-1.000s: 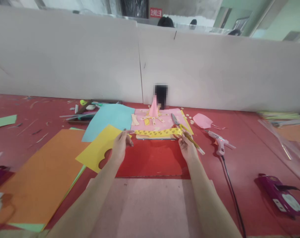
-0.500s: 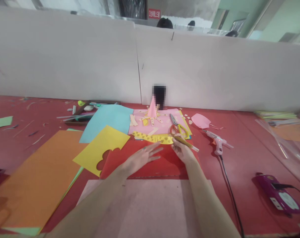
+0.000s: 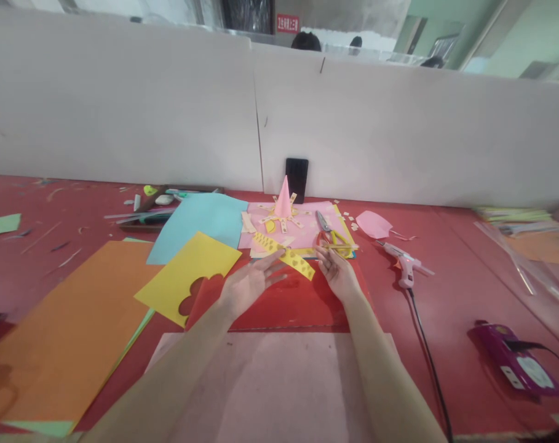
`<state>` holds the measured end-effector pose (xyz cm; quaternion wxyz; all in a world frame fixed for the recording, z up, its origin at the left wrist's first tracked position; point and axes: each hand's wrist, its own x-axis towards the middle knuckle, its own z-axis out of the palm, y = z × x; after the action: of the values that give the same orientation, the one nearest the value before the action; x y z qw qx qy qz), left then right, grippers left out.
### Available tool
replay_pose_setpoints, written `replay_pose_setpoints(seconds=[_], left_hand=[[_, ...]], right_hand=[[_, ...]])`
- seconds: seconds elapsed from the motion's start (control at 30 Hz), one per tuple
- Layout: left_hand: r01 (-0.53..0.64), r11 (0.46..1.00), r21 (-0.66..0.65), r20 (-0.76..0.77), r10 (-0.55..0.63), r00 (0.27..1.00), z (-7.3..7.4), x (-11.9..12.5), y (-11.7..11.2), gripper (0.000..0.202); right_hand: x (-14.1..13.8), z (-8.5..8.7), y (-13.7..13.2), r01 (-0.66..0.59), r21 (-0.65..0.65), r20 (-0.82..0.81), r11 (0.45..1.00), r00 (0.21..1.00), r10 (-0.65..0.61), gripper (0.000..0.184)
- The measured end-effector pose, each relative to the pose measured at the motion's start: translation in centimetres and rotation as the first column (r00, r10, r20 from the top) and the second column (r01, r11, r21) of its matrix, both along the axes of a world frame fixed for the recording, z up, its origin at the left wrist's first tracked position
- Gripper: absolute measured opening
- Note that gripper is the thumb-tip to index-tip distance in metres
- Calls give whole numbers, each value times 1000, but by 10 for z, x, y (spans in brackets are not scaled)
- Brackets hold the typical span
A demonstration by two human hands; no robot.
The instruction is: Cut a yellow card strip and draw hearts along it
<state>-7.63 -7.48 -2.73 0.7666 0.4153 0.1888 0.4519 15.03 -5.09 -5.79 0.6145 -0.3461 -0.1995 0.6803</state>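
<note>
My left hand has its long fingers reaching to the middle of a yellow patterned paper strip, and it appears to hold the strip by its near edge. The strip slants down to the right above a red sheet. My right hand is closed on a thin pen-like stick, which lies crosswise at the fingertips. Just beyond that hand are scissors with red handles and yellow-handled scissors. A pink paper cone with small tabs around its base stands behind the strip.
A pink glue gun with a cord lies at the right, near a purple device. Blue, yellow and orange sheets spread leftward. A black phone leans on the white partition.
The yellow strip has turned from nearly level to slanting and passed from my right hand to my left fingers. The stick in my right hand has swung from sloping to level.
</note>
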Motion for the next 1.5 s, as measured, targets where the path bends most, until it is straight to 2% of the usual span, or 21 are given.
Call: replay_pose_setpoints(seconds=[0.2,0.3,0.4,0.5,0.57,0.7,0.93,1.1,1.27,1.5], left_hand=[[-69,992,-106,25,72,997,7,0,0,52],[-121,981,-154,25,126,992,11,1,0,53],[-121,981,-151,13,125,992,11,3,-1,53],[-91,988,-128,0,91,996,9,5,-2,53],[-75,990,-121,-5,75,997,8,5,-2,54],[-78,985,-156,41,86,995,8,3,-2,56],[-285,928,-242,85,312,946,20,-11,5,52],[-372,896,-243,129,409,903,22,-21,11,51],[-399,882,-251,145,442,885,19,-25,14,44],[-433,862,-262,86,468,880,13,-22,16,37]], right_hand=[[-5,2,-4,-131,65,126,989,985,122,25],[-12,5,-7,-138,110,260,984,960,105,30],[-18,6,-9,-152,161,435,975,898,68,40],[-19,2,-8,-168,187,500,968,864,53,33],[-18,-1,-8,-183,194,498,964,865,64,26],[-16,-6,-6,-179,199,475,963,878,65,25],[-18,-1,-7,-126,193,449,973,893,27,26],[-19,1,-8,-95,173,436,980,900,10,26],[-18,1,-6,-72,136,392,988,920,13,25],[-11,-3,-2,28,95,216,995,975,-48,25]])
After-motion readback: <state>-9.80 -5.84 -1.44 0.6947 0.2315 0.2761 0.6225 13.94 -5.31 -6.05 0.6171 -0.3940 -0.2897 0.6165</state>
